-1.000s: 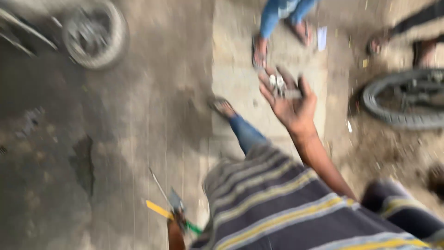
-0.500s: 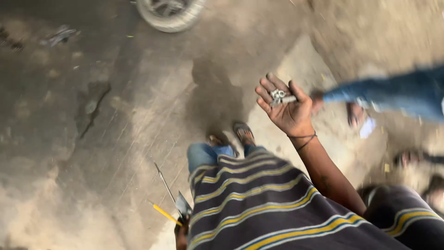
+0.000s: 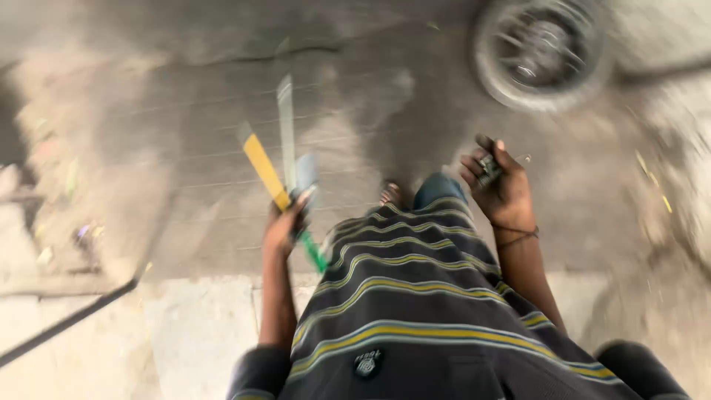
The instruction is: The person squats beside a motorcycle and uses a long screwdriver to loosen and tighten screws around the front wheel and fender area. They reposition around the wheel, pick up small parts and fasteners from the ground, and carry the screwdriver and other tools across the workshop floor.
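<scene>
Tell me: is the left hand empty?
No, the left hand grips a bundle of tools, among them a yellow-handled one and a grey metal one, sticking up from the fist.

Yellow-and-green tool handle (image 3: pixel 268 176); dark shirt (image 3: pixel 415 311) with yellow and pale stripes; grey floor (image 3: pixel 148 133)

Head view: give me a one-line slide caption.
Left hand grips yellow-and-green-handled tools; right hand cups small metal parts above a concrete floor, wheel nearby.
</scene>
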